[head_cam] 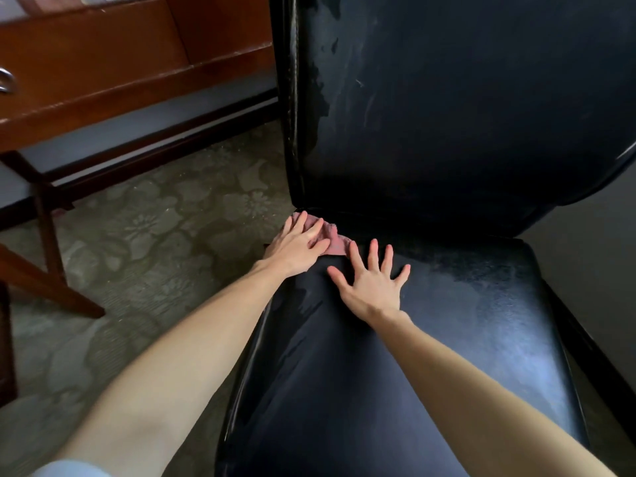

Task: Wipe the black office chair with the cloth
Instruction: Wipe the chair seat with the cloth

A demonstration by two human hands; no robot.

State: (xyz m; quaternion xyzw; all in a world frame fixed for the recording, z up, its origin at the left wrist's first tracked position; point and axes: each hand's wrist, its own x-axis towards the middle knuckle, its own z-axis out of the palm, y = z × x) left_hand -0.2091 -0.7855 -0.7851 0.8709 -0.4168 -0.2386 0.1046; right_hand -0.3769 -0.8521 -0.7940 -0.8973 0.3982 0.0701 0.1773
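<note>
The pink cloth lies crumpled on the seat of the black office chair, at its back corner on the person's left, in the crease where seat meets backrest. The left hand presses down on the cloth with fingers nearly straight, not curled around it. The right hand lies flat on the chair's seat just beside the cloth, fingers spread wide, holding nothing.
</note>
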